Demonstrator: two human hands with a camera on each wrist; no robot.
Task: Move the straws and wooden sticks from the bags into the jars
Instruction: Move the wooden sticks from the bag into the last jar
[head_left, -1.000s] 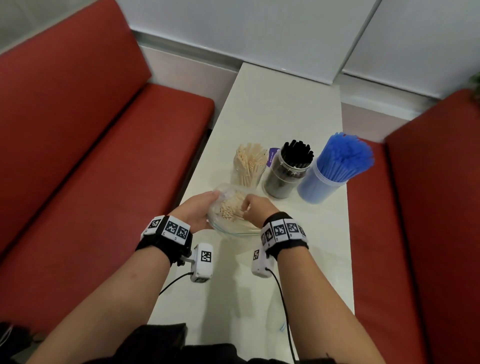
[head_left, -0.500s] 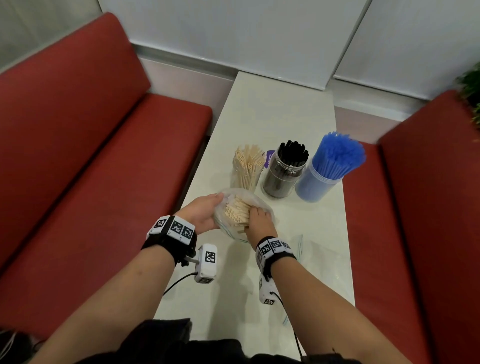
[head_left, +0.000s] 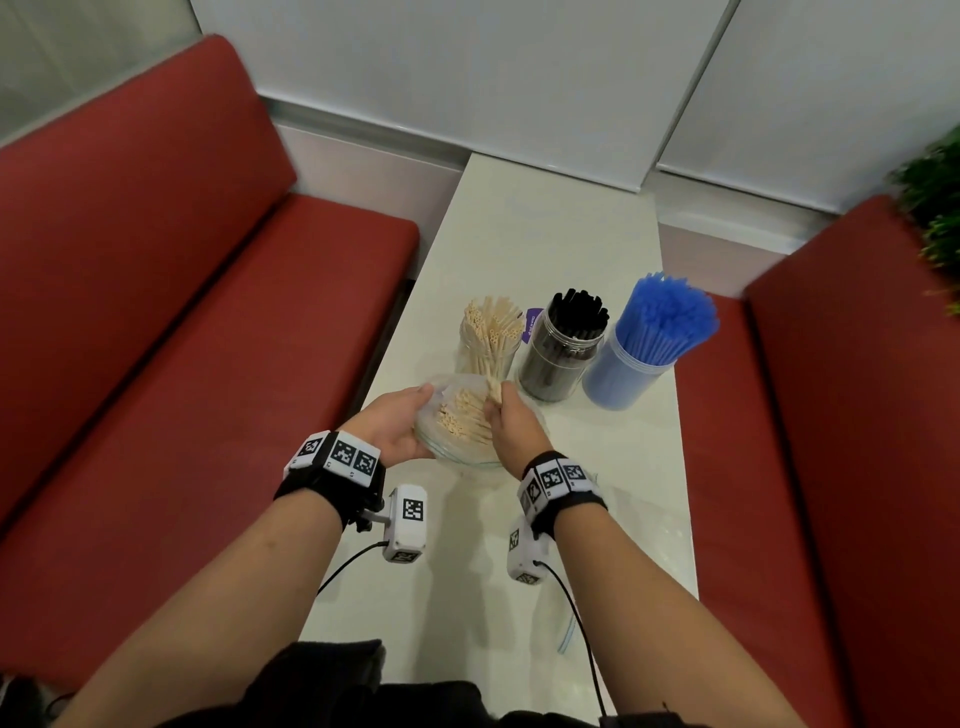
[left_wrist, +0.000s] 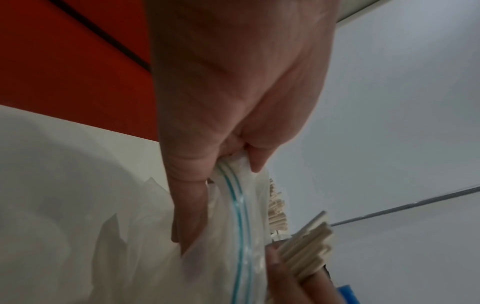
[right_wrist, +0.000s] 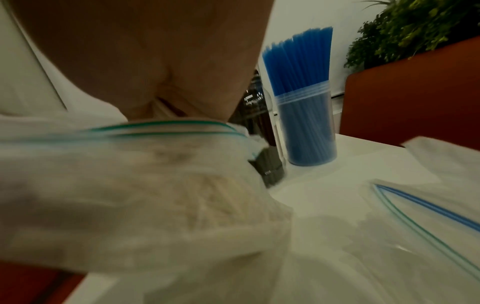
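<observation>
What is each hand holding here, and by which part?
Left hand pinches the clear zip bag at its zip-seal rim. Right hand grips a bunch of beige sticks around their upper ends.

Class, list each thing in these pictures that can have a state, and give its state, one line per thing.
Zip bag: open, held at the rim.
Left hand: pinches the bag's rim.
Right hand: grips a bundle of wooden sticks.
Stick jar: upright, lidless, partly filled.
Black straw jar: upright, filled.
Blue straw jar: upright, filled.
Second bag: flat on the table, empty.
</observation>
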